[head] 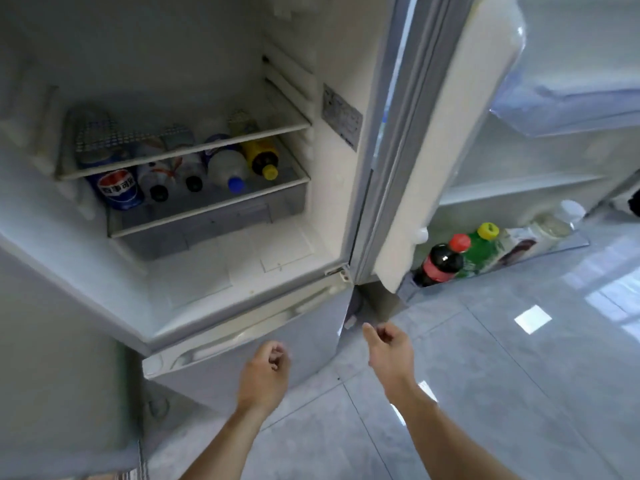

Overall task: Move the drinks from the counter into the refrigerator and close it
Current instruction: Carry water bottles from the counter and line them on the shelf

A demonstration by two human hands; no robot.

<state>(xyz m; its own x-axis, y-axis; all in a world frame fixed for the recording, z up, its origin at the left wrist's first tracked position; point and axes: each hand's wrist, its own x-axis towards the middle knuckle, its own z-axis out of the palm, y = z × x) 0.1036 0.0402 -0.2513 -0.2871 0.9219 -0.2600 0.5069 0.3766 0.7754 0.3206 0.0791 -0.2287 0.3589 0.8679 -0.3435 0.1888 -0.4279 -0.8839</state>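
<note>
The refrigerator [242, 282] stands open, its door [433, 133] swung out to the right. On the lower glass shelf [214, 206] lie several drinks: a blue cola can [119, 188], a white bottle with a blue cap [228, 168] and a yellow-capped bottle [263, 157]. The bottom door rack holds a dark cola bottle with a red cap [441, 261], a green bottle [481, 247] and a carton [519, 245]. My left hand [265, 372] hangs in front of the lower freezer door, fingers curled, holding nothing. My right hand [389, 348] is beside it, loosely curled and holding nothing.
The closed freezer door [249, 341] with its long handle sits below the open compartment. A clear upper door bin [568, 109] juts out at the right. Glossy grey floor tiles [502, 375] stretch to the right. A grey cabinet side [52, 341] stands on the left.
</note>
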